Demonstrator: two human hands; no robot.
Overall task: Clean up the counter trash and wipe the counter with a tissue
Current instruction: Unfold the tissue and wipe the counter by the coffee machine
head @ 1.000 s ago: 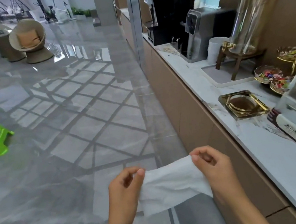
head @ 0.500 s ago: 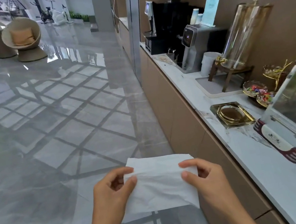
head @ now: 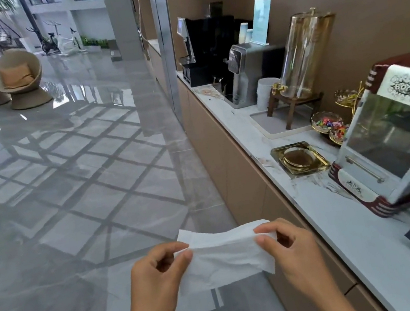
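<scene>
Wiping not yet started: tissue point(head: 225, 257) is held over the floor point(head: 72, 203), pinched between left hand point(head: 160, 272) and right hand point(head: 291, 246), near the counter point(head: 343, 219) at right. Brown marks are seen far along it, by the coffee machine point(head: 211, 49); ashtray point(head: 299, 157) and popcorn machine point(head: 396, 135) sit nearer.

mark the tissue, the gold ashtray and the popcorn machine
tissue point(head: 225, 257), head view, middle of the sheet between the hands
gold ashtray point(head: 299, 157), head view, round centre dish
popcorn machine point(head: 395, 141), head view, clear front window
</scene>
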